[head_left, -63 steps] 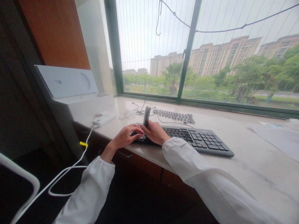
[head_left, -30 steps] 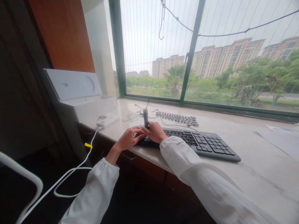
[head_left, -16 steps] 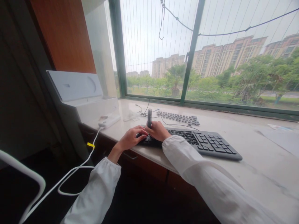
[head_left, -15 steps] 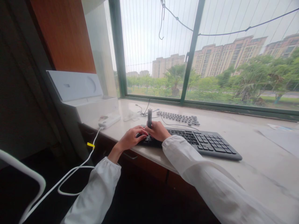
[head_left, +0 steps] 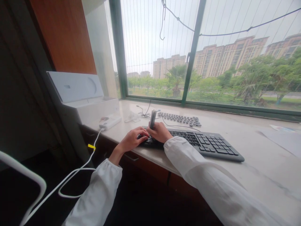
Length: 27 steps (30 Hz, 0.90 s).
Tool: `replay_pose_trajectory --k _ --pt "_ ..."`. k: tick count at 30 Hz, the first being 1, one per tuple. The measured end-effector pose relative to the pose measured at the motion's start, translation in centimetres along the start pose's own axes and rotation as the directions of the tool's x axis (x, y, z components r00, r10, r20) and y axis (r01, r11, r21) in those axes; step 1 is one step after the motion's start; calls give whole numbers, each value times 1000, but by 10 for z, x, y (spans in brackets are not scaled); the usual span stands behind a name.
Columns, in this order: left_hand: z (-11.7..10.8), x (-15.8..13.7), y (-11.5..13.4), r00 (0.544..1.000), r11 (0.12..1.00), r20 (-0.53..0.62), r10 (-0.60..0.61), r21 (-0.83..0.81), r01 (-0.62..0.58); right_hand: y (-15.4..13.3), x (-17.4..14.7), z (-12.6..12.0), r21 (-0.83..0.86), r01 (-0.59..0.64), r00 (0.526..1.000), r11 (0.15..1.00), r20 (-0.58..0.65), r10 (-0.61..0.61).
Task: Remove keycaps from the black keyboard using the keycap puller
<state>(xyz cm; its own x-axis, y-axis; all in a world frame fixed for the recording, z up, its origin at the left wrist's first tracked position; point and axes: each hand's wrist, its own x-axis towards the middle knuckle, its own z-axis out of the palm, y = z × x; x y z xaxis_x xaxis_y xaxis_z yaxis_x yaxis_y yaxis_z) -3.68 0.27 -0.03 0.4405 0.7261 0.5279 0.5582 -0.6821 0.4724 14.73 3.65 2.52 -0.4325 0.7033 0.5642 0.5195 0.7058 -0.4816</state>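
Observation:
A black keyboard [head_left: 216,142] lies along the front edge of the pale worktop. Its number pad has keys on it, while much of the main block looks stripped of caps. My left hand [head_left: 132,138] is closed around the keyboard's left end, fingers bent over the top. Just right of it, my right hand [head_left: 161,132] grips a dark, flat tool handle [head_left: 153,119] that sticks up from the fist. The tool's lower end is hidden behind my fingers. Beyond the keyboard, rows of loose keycaps [head_left: 180,118] are laid out on the worktop.
At left stands an open white box [head_left: 96,108], with a white power strip [head_left: 110,122] before it. A white cord [head_left: 90,153] hangs off the edge. Thin black cable [head_left: 145,115] is coiled near the window, beside clear plastic [head_left: 131,117]. Papers [head_left: 282,141] lie at right.
The upright tool handle in my right hand has tilted slightly to the right. My left hand stays at the keyboard's left end.

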Motion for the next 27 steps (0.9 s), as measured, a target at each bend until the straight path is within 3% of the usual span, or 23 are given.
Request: replay_pose_trajectory --k 5,14,27 --pt "0 -1 -1 1000 1000 12 -3 6 3 -2 1 -4 108 -120 991 987 76 112" --pt "-1 -1 0 1000 1000 10 18 15 -18 6 5 -3 133 -312 945 941 149 292" --pt "0 -1 -2 999 999 19 42 12 -42 1 7 -5 101 -281 948 954 185 259"
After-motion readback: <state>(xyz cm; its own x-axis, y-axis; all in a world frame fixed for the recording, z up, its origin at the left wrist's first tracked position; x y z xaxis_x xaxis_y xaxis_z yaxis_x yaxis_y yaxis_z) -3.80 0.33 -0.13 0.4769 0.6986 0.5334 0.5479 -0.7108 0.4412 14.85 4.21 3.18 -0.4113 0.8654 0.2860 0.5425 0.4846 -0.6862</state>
